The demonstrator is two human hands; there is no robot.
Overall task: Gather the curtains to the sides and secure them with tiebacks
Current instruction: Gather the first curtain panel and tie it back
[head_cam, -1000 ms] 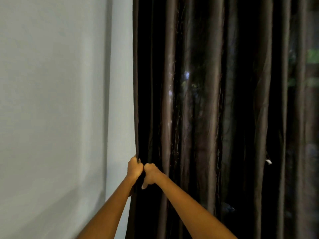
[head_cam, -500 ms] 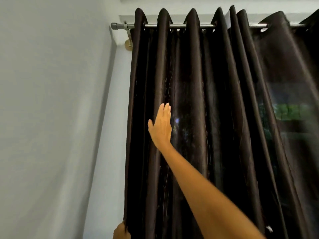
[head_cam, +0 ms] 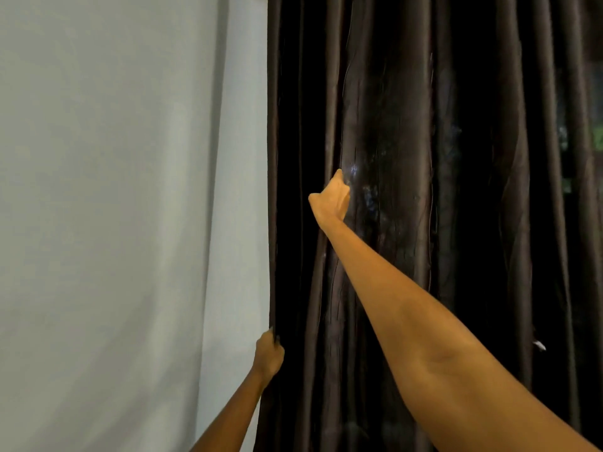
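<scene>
We are standing close to a dark brown curtain point(head_cam: 408, 190) that is filling the right two-thirds of the frame, hanging in long vertical folds from the top edge to the bottom. A pale wall point(head_cam: 107, 207) is taking up the left third, and the curtain's outer edge is running straight down beside it, just right of the frame's centre line on the left.

Our left hand point(head_cam: 268, 355) is sitting low in the frame, left of centre, with its forearm coming up from the bottom edge. Its grip is curled round the curtain's outer edge, the fingers wrapping behind the fabric so we are seeing mostly the back of the hand.

Our right hand point(head_cam: 331, 199) is reaching higher, near the middle of the frame, with the arm stretching diagonally up from the lower right corner. It is lying against a fold a little way in from the edge. One finger is pointing upward along the fold while the others are tucking into the fabric; whether this grip is pinching the cloth or only pressing on it, we cannot tell.

At the far right edge, faint green and light patches are showing through or past the fabric. A small pale fleck point(head_cam: 539, 345) is sitting on the curtain at the lower right.
</scene>
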